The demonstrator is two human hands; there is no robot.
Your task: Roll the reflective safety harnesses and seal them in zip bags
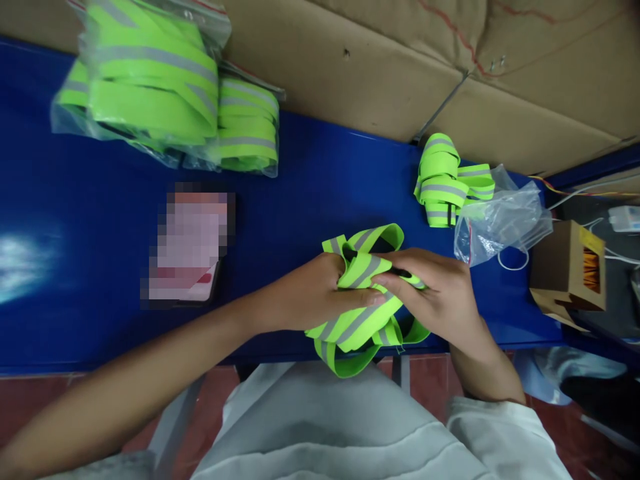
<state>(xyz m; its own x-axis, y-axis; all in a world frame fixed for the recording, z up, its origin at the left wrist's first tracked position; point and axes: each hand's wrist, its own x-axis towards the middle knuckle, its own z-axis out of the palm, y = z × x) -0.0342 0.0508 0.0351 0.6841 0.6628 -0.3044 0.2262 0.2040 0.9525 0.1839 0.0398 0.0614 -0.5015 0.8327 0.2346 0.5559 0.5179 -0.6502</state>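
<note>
Gripping one strap bundle [356, 328]: two hands [313, 293] [441, 287].

This looks like a small workshop or a makeshift work corner in a storeroom; which of the two cannot be told. A plain blue tabletop [320, 180] on metal legs [177, 413] stands on a red tiled floor [430, 377], backed by brown cardboard-like panels [340, 67]. Several alike goods suggest work in batches: fluorescent straps in zip bags [155, 93], a loose strap bundle [443, 180] and, touching it, a crumpled clear bag [505, 217]. At the right end, a brown box [555, 267] sits among trailing cables [565, 197], more utilitarian than homely.
</note>
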